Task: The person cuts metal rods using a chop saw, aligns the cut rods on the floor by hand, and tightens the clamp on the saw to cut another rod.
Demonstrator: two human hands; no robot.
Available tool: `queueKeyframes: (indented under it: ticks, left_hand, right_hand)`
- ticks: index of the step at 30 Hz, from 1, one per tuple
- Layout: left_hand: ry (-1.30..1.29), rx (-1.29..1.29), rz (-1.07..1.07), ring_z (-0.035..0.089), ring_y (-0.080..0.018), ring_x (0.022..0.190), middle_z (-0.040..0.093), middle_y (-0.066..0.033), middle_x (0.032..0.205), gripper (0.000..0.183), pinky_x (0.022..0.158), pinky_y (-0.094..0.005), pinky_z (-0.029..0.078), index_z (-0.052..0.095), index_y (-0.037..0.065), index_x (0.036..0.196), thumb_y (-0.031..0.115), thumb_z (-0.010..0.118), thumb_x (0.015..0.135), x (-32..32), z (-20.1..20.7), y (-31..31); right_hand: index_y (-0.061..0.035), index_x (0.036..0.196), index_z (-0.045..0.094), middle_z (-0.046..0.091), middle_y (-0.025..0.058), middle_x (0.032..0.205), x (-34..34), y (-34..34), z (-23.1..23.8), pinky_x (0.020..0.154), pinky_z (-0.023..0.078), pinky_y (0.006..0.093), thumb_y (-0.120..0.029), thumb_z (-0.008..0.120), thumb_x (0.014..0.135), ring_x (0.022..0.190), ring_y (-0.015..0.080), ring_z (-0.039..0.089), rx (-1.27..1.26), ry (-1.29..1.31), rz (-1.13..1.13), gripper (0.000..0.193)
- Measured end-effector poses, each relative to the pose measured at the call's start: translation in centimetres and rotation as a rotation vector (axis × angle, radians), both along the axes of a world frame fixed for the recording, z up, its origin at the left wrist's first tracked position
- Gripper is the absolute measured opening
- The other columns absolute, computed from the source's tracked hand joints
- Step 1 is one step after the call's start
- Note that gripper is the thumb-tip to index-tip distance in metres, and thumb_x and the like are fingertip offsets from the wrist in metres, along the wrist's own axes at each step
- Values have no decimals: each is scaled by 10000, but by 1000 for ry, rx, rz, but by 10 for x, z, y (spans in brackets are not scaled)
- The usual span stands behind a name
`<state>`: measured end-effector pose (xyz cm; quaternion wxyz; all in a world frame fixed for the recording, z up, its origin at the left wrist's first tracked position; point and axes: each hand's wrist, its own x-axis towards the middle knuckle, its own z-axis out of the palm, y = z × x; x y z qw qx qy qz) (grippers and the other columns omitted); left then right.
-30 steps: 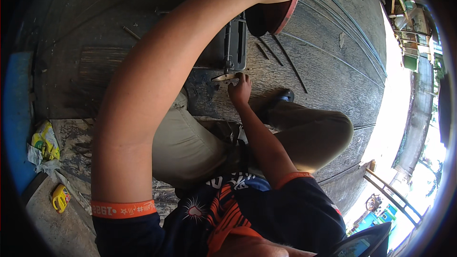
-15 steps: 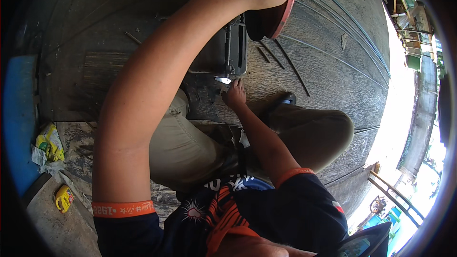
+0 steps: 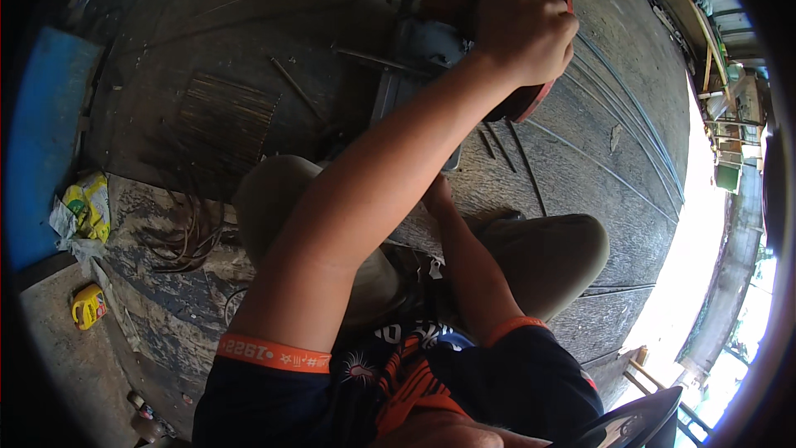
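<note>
A cut-off saw with a red-edged round guard (image 3: 543,99) stands on the floor ahead of me. My left hand (image 3: 526,29) is closed at the top of it, fingers wrapped round its handle, which the hand mostly hides. Below that, the saw's dark metal base (image 3: 384,99) shows partly behind my left forearm. My right hand (image 3: 438,192) is low, by the near end of the base. Its fingers are hidden behind the left forearm, so what it touches cannot be seen.
Short dark rods (image 3: 528,168) lie right of the saw, with long thin bars (image 3: 626,108) beyond. A bundle of cut rods (image 3: 228,112) lies left. Coiled strips (image 3: 195,232), a yellow bag (image 3: 85,207) and a yellow jug (image 3: 88,307) are at the lower left.
The view has shifted, bringing more of the saw's motor and the rod bundle into sight. My left hand appears lower and further right. My right hand's fingers have gone behind my left forearm.
</note>
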<state>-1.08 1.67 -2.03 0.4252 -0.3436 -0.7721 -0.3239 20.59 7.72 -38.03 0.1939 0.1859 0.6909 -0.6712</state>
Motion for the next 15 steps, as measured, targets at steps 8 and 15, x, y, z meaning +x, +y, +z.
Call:
queueKeyframes:
  ticks: [8,15]
  left_hand:
    - [-46,6,-16,642,-232,783,646,-74,702,114,872,-396,441,651,83,645,165,670,723,3,4,-8]
    - [27,63,-5,655,-216,755,670,-69,697,93,852,-392,452,682,110,643,194,669,681,-2,3,0]
  right_hand:
    - [-7,1127,536,627,172,990,22,-31,-34,777,487,382,-309,447,999,842,289,583,-832,-170,-545,340]
    - [-60,1067,543,568,116,937,39,-49,-75,733,486,388,-148,537,917,821,284,561,-1090,-444,-728,173]
